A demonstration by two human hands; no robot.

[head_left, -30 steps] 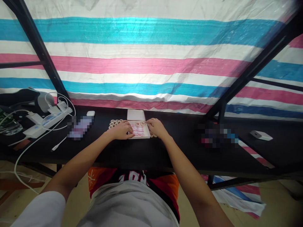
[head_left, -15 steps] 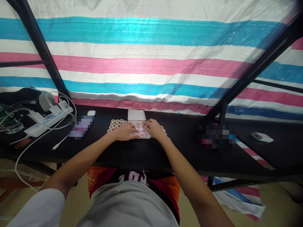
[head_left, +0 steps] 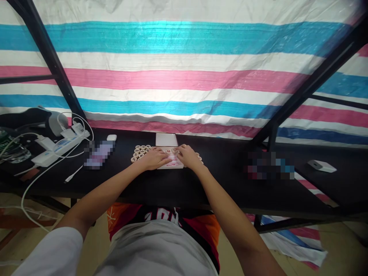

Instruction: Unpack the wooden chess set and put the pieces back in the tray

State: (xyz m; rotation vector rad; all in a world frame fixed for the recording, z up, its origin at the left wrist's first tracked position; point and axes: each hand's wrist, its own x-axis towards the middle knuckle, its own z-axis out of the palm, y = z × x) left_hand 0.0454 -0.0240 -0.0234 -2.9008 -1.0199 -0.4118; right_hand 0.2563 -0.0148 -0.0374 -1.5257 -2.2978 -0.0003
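Note:
A shallow white box lies in front of me on the black table. Pink-printed paper shows inside it, and a few round xiangqi pieces with red characters, such as this piece, sit along its far side. Over the box's left side my left hand rests with its fingers stretched out, gripping nothing visible. My right hand is at the far right part of the box. Its bent fingertips are on another xiangqi piece; the hand partly covers that corner. Wooden pieces stand in rows left of the box, partly behind my left hand.
More pieces show beyond my right wrist. A white lid lies behind the box. To the left are a phone, a white case, and a power strip with cables. A white adapter sits far right.
My left hand has shifted slightly, its fingers turned a little more upward over the box. My right hand stays at almost the same spot. The view has moved slightly.

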